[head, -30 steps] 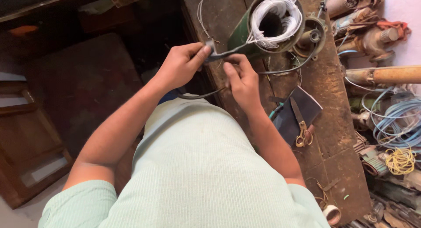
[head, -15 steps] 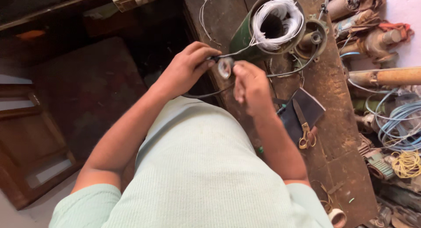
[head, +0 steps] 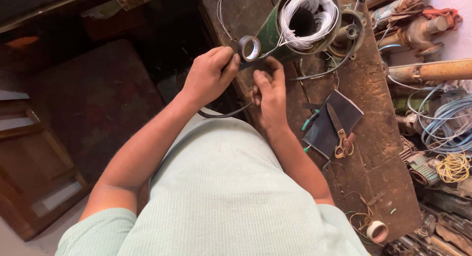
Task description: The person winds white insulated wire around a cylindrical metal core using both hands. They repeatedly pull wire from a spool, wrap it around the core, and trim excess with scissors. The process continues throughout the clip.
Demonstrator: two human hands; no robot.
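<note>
Green motor body (head: 268,37) lies on the wooden bench (head: 373,152), long axis running from lower left to upper right; its open end, packed with white wire coils (head: 309,10), points up and to the right, away from the person. A dark cable (head: 223,113) leaves its near end and curves down toward the person's shirt.

Roll of black tape (head: 250,48) stands on edge at the near end of the motor body, hole facing the camera, just above the left fingertips.

Change against the frame half a second earlier: the roll sat lower then, between the two hands; now it is higher, up against the green body, and the right hand is drawn slightly back.

Left hand (head: 209,76): fingers curled together, pinching the cable or tape end right under the roll. Right hand (head: 269,93): fingers loosely apart, tips raised toward the near end of the motor body, just beside the roll; whether they touch it I cannot tell.

Scissors (head: 339,133) lie on a dark pouch (head: 332,123) to the right, well apart from both hands
</note>
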